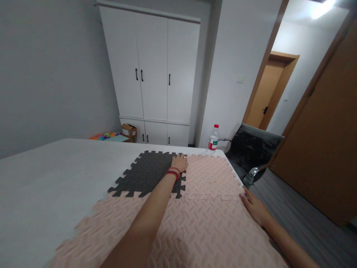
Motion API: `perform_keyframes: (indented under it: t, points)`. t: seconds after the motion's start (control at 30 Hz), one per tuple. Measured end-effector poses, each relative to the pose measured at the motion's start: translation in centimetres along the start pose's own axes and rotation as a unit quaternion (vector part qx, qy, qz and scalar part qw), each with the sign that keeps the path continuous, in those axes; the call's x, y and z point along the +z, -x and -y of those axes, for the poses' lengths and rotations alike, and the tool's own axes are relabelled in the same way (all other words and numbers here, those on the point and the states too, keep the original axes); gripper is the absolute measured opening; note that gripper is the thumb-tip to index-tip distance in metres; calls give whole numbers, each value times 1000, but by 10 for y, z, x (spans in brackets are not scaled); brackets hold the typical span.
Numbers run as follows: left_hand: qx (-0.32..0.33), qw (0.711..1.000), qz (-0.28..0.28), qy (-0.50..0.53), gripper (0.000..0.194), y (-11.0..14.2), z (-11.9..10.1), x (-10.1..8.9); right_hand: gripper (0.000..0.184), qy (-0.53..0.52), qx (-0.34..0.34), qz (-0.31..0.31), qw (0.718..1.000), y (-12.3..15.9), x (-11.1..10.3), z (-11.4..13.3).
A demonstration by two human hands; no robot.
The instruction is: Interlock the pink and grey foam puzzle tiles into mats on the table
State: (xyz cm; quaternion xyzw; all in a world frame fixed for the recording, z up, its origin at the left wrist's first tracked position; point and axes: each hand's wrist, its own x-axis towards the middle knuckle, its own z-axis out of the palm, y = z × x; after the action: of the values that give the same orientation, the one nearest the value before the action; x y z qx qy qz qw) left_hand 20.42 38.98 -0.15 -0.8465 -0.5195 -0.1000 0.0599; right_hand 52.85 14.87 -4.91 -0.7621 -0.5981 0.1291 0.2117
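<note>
My left hand (180, 163), with a red band at the wrist, presses down where a dark grey foam puzzle tile (142, 173) meets a pink foam tile (212, 175). Its fingers are slightly bent and a little apart, on the seam near the far end. Along its near side, the dark tile's toothed edge shows over the near pink foam mat (206, 227); the pieces look only partly fitted there. My right hand (255, 207) lies with fingers stretched out on the right edge of the pink mat, holding nothing.
Under the mats is a white table (50, 178). A red-capped water bottle (213, 140) stands at its far right corner. Beyond the right edge is a black chair (252, 147). At the back are a white cabinet (156, 67), a cardboard box (128, 130) and colourful pieces (104, 136).
</note>
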Motion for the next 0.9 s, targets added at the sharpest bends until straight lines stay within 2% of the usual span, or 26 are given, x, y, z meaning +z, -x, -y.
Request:
perform_keyframes:
  t: [0.17,0.3,0.4,0.5,0.6,0.7,0.8,0.9]
  points:
    - [32,999,-37,14,41,-13,0,18,76,-11,7,-2,1000,-1,2,-1]
    - [49,997,-45,28,40,-20,4,30,76,-28,2,-5,1000,-4,4,-4]
    - [54,997,-47,24,39,-21,2,26,75,-51,4,-5,999,-4,4,-4]
    - [65,997,-50,14,39,-13,-8,9,73,-67,2,-8,998,-4,3,-5]
    - [96,994,-50,12,40,14,-16,-14,73,-70,-1,-6,998,-5,4,-9]
    - [145,988,-42,19,45,63,-12,-29,74,-62,-8,-13,998,-6,7,-14]
    - [172,985,-12,26,48,120,-1,-31,76,-37,-9,-17,999,-8,11,-19]
    - [154,987,25,28,48,159,8,-27,74,-3,1,-2,1000,-8,9,-17]
